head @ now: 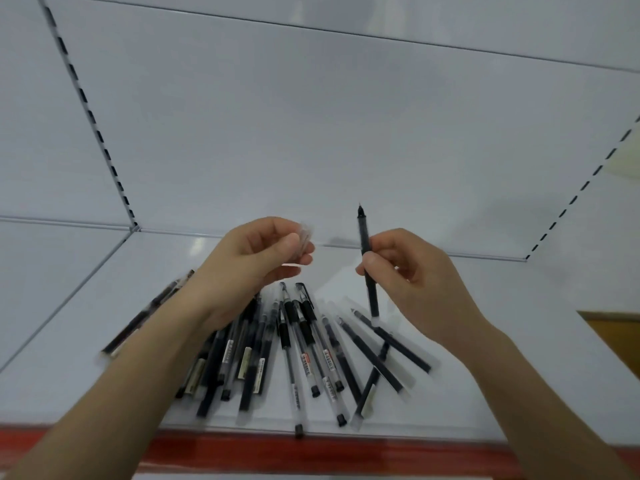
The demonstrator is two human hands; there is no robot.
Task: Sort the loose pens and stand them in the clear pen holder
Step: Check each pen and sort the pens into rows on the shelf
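1. Right hand: thumb and curled fingers pinch a dark pen at mid-barrel. The pen stands almost upright, with its bare tip at the top. Its lower end hangs just above the shelf, near the right side of the pile.
2. Left hand: thumb and fingertips pinch a small clear piece. It is blurred, and I cannot tell what it is. This hand is level with the right hand and well apart from it.
3. Loose pens: I see them lying flat in a fan-shaped pile on the shelf, below and between both hands. Most are dark, several have labelled clear barrels, and those on the right lie in clear sleeves. The left forearm covers part of the pile, and one pen reaches the red front edge.
4. Surroundings: a white back panel stands behind the shelf, between slotted uprights.
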